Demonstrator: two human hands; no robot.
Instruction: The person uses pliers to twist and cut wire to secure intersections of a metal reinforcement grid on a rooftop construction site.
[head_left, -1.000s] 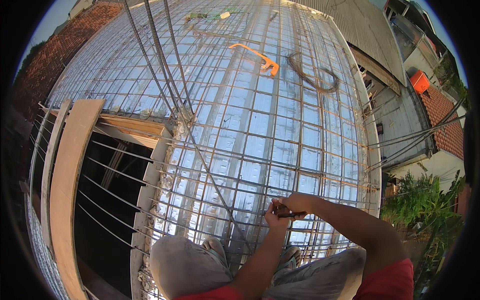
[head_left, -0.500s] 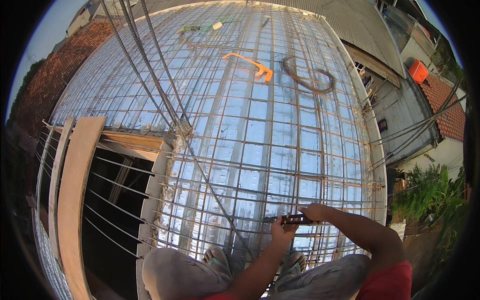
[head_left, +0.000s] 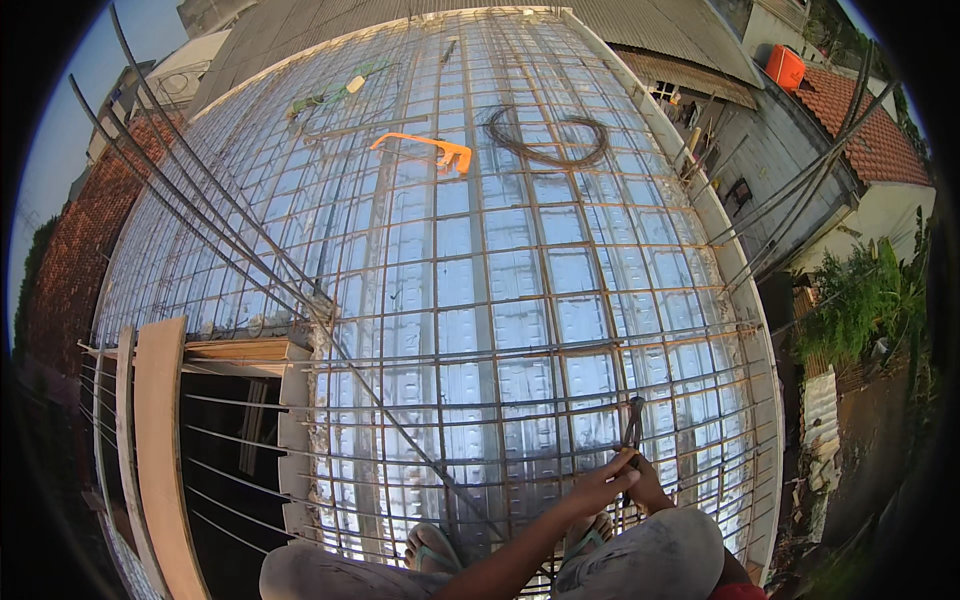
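Observation:
My left hand [head_left: 600, 483] and my right hand [head_left: 646, 487] are together low at the right of centre, both closed round the handles of dark pincers [head_left: 633, 423]. The tool points away from me, its head at a crossing of the rusty steel bar grid [head_left: 546, 297], which lies over ribbed silvery decking [head_left: 455, 250]. My bent knees and sandalled feet [head_left: 425, 548] are just below.
At left, plywood boards [head_left: 158, 430] border a dark opening [head_left: 225, 480] crossed by bars. Long bars [head_left: 215, 225] rise diagonally. An orange tool [head_left: 455, 158], wire coil [head_left: 545, 155] and green tool [head_left: 305, 106] lie farther off. The right edge [head_left: 760, 440] drops toward plants and roofs.
My hands have moved right and down, and the pincers have turned from crosswise to pointing away from me. The view has shifted, showing more of the right edge.

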